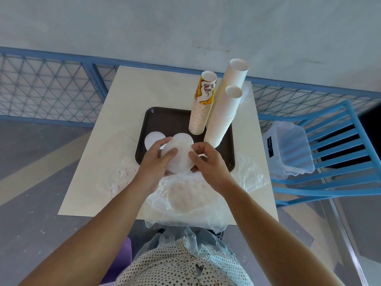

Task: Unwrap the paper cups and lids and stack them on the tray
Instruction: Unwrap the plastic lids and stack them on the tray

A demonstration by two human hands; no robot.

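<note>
We hold a stack of lids (181, 156) in both hands over the tray's (162, 118) near edge. Our left hand (154, 162) is wrapped round the stack's left side, thumb lying across the top. Our right hand (208, 162) has its fingertips curled in, pinching the right rim.

Just beyond the held stack, two more piles of lids sit on the tray: one (152, 139) by its left edge and one (183, 138) near the middle. Three stacks of cups stand at the tray's far right corner: a printed stack (203, 108) and two plain white ones, a tall one (231, 89) and a shorter one (223, 120).

The tray rests in the middle of the table (115, 124). Clear wrap (206, 215) lies crumpled at the table's near edge with more lids (181, 200) inside. A second wrap (117, 180) with red print lies toward the near left corner.
</note>
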